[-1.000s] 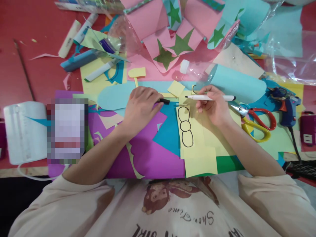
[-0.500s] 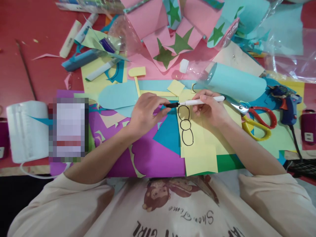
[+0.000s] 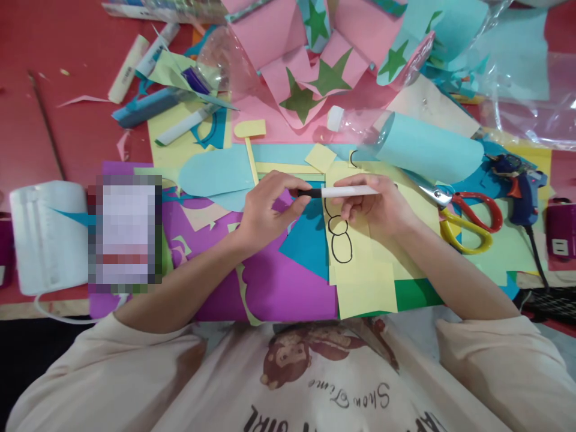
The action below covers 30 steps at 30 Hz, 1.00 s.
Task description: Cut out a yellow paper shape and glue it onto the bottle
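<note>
A slim white marker pen with a black cap is held level just above the paper-strewn red table, between the two hands. The black cap at its left end is pinched by the thumb and fingers of the left hand, while the white barrel is gripped by the curled fingers of the right hand. The pen is judged to be light, stiff and smooth, easily managed with fingertips alone; a hold on the middle of the barrel with one hand and on the cap with the other seems best, as the plastic may be a little slippery. Whether the cap is seated fully cannot be told.

Directly beneath the pen, a pale yellow strip of paper with three stacked black outlined ovals is laid over a blue triangle of card and a large purple sheet. To the right, red and yellow handled scissors are seen lying near a blue glue gun. Beyond the hands, a rolled light blue paper tube and pink paper with green stars are spread. At the far left, a white plastic case rests at the table edge.
</note>
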Available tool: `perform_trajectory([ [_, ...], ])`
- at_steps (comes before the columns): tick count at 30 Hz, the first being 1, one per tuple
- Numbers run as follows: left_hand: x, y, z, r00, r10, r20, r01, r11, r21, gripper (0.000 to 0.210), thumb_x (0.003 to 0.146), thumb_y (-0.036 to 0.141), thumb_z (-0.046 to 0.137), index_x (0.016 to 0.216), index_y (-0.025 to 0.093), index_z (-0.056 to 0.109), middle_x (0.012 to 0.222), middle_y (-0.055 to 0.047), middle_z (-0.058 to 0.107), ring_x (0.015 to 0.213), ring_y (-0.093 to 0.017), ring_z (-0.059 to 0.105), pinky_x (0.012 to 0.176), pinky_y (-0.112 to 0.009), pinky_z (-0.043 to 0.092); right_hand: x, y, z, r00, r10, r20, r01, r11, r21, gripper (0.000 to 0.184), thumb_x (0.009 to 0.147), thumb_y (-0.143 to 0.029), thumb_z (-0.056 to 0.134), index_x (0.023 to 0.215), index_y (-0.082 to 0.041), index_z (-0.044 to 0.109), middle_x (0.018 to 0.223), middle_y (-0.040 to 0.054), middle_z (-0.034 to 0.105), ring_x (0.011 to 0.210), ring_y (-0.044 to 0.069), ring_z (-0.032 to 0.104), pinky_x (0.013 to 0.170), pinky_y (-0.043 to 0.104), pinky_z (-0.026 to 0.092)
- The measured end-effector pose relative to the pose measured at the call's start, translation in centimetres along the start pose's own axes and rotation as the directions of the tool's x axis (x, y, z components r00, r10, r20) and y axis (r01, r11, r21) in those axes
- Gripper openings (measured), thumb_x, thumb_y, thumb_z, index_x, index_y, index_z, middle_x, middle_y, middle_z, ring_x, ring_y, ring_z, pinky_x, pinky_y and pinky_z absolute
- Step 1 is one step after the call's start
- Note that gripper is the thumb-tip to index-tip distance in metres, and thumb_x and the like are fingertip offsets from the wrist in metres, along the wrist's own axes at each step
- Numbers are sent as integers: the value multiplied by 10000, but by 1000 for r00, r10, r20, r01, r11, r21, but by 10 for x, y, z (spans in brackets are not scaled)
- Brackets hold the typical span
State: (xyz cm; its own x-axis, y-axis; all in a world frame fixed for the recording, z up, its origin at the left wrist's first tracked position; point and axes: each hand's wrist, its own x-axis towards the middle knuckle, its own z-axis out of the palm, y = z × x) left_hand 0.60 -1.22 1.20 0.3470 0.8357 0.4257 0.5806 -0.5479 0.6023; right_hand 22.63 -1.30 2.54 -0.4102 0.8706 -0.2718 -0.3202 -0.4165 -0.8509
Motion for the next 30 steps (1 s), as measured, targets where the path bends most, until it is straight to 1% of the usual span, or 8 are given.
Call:
perform_trajectory([
  [3,0,-2,3,995,-22,-98,12,995,-102,199,926,379,508,927,205,605,815,-12,666,740,-129,625,689,-278,524,0,-4,-2,998,17,-67,-17,1000,2,230,798,-319,588,900,-153,709,650,5,655,469,75,547,385,180,414],
  [6,1,-4,6,993,-30,-118,12,987,-158,188,913,368,526,895,194,596,797,-7,650,708,-109,616,655,-243,514,1,-4,-3,995,-55,-79,52,997,-50,118,774,-264,662,844,-174,693,617,-19,643,446,57,530,363,152,369],
  [11,1,1,3,998,-58,-7,53,954,-296,242,854,415,625,929,185,619,774,-2,656,610,-82,594,548,-192,484,1,4,-2,993,-110,39,115,973,-202,184,776,-327,731,847,-163,688,702,-4,679,489,59,583,393,158,405],
  [15,2,6,0,974,-158,160,213,880,-424,287,825,444,664,964,194,696,754,-8,707,598,-105,659,534,-200,506,-1,7,-1,989,-115,90,138,942,-305,192,793,-328,726,893,-167,697,681,-20,650,520,66,604,450,175,458],
  [17,3,7,-1,961,-208,183,272,838,-474,249,835,424,659,905,195,724,706,-9,715,583,-116,677,528,-208,516,-1,5,-2,986,-150,68,164,932,-325,219,779,-356,739,896,-176,692,671,-25,643,525,79,612,485,201,496],
  [21,10,-2,-3,950,-310,32,277,794,-542,290,812,469,675,819,181,713,671,-6,708,547,-112,671,519,-221,529,1,0,-6,947,-302,-106,252,907,-337,279,825,-493,657,875,-218,672,689,-11,653,523,109,615,490,252,511],
  [24,16,-16,-5,938,-339,-76,238,788,-567,266,817,451,683,769,190,689,626,25,689,519,-83,635,538,-225,527,3,-2,-10,912,-362,-191,252,865,-433,319,856,-545,590,819,-235,655,694,-3,652,505,113,578,463,271,476],
  [30,19,-33,-10,949,-256,-181,78,751,-656,230,840,362,691,702,189,628,547,77,619,494,-43,557,499,-205,460,3,1,-13,865,-481,-143,242,649,-721,173,872,-356,611,762,-225,636,731,5,647,611,123,560,556,284,454],
])
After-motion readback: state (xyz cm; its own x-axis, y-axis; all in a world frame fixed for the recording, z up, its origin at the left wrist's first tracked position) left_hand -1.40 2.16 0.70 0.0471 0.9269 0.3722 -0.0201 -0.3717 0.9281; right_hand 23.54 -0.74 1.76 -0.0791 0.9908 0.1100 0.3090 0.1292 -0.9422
